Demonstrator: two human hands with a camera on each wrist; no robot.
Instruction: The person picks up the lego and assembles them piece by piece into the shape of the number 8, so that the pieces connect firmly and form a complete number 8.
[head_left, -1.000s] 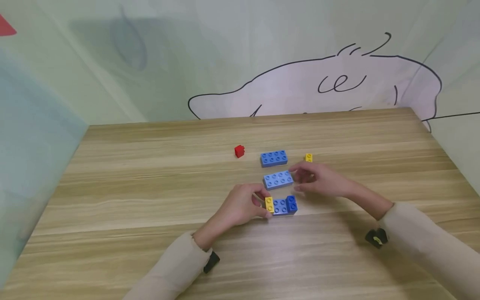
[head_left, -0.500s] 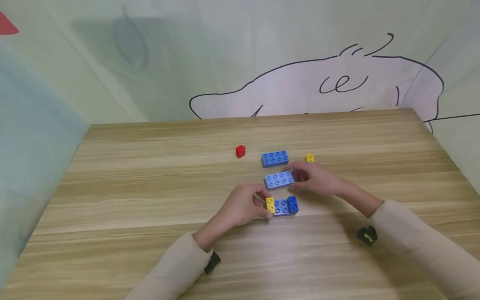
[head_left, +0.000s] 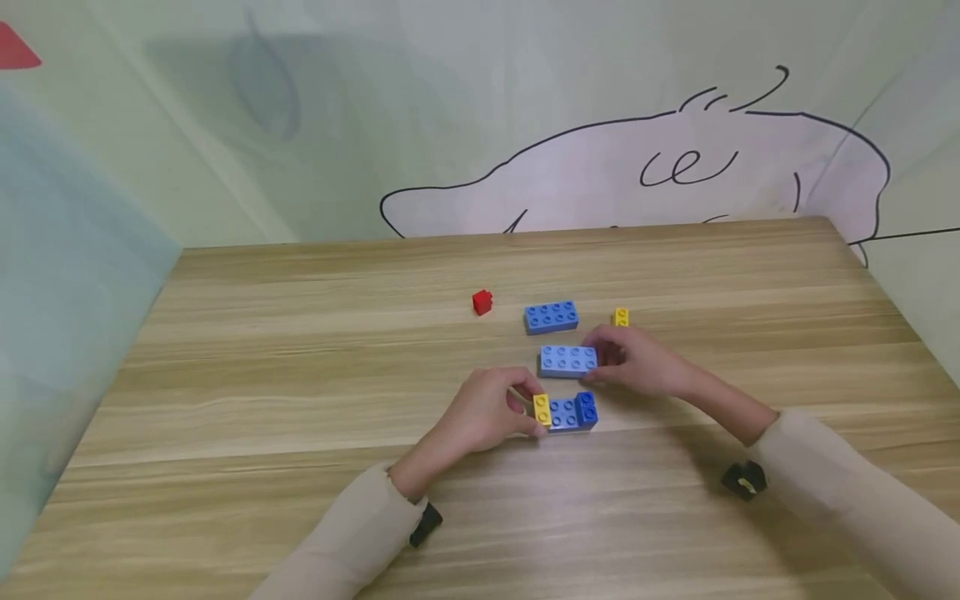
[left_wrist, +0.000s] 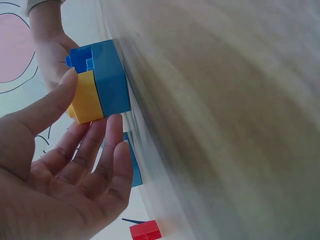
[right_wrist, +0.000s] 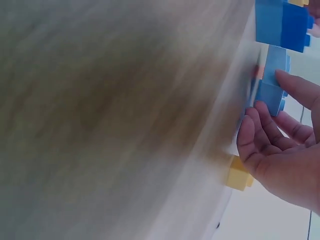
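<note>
My left hand (head_left: 486, 412) pinches the left end of a small brick build, thumb in front and fingers behind. This build is a blue base brick (head_left: 562, 413) with a yellow two-stud brick (head_left: 542, 411) on its left end and a dark blue two-stud brick (head_left: 587, 408) on its right. In the left wrist view the thumb lies against the yellow brick (left_wrist: 89, 97). Just behind the build, my right hand (head_left: 643, 360) holds the right end of a light blue eight-stud brick (head_left: 567, 362) between thumb and fingers. The right wrist view shows that brick (right_wrist: 270, 99) with the thumb at its side.
Farther back on the wooden table (head_left: 300, 358) lies another blue eight-stud brick (head_left: 551, 317). A small red brick (head_left: 482, 302) is to its left. A yellow two-stud brick (head_left: 621, 317) sits to its right, partly behind my right hand. A printed wall stands beyond the table.
My right hand has come onto the light blue brick's right end. That brick has turned straighter and shifted slightly right. The left hand and its build have stayed in place.
</note>
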